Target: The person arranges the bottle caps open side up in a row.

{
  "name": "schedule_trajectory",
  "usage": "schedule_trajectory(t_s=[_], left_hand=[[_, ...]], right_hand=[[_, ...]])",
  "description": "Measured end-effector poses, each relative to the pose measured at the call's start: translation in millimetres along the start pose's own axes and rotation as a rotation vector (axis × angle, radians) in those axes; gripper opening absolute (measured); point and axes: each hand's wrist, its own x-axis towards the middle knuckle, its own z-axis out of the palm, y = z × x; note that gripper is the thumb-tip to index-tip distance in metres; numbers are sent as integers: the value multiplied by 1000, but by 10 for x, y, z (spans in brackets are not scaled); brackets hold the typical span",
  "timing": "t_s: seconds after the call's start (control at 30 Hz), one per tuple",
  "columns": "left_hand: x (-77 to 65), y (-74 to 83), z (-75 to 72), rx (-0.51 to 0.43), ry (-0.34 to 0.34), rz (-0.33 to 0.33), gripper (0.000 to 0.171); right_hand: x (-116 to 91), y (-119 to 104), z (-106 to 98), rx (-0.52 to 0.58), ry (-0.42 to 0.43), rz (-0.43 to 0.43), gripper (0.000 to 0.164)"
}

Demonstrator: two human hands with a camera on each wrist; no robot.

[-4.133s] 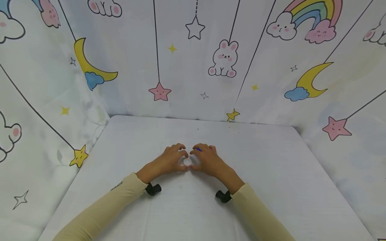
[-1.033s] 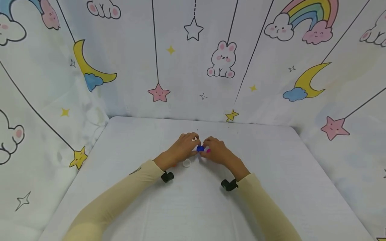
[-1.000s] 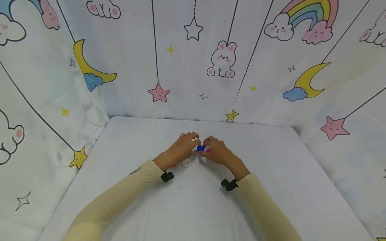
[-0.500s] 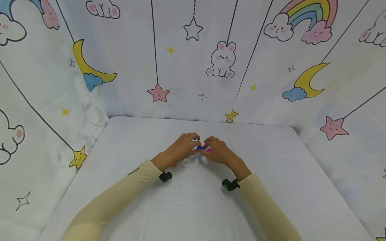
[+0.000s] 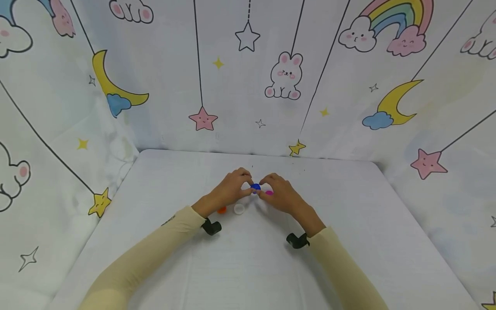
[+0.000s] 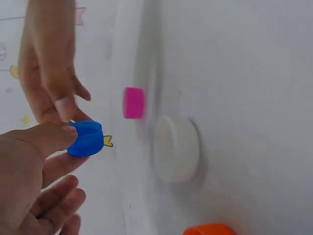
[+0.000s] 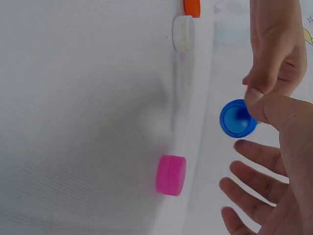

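Above the table my left hand [image 5: 228, 189] pinches a blue bottle cap [image 5: 255, 187] between thumb and index finger. In the left wrist view the open rim of the blue cap [image 6: 87, 138] faces partly up, the thumb on its edge. My right hand [image 5: 283, 196] is close on the other side. Its thumb overlaps the cap's edge in the right wrist view, where the blue cap [image 7: 237, 118] shows its hollow inside; whether it touches, I cannot tell. The other fingers [image 7: 259, 156] of that hand are spread, apart from the cap.
A magenta cap [image 7: 170, 175] lies on the table below my right hand. A white cap [image 5: 239, 209] and an orange cap [image 5: 221, 210] lie nearer, beside my left wrist. The white table [image 5: 240, 267] meets a printed cloth wall [image 5: 240, 86] at the back.
Both hands were around the white cap; they have since moved forward and right to the blue cap. The blue cap has turned between them. The right fingers have spread away, and the orange cap shows more.
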Motion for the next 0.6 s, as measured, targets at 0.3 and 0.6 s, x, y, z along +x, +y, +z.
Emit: schedule_trajectory(t_s=[0.3,0.6], left_hand=[[24,14,-49,-292,-80,-177,27],[10,-44,-61,-394,-148,-224,32]], right_hand=[[-59,-45,11,-80,77,-105,43],[-102,-33,16,-72,108,-163,41]])
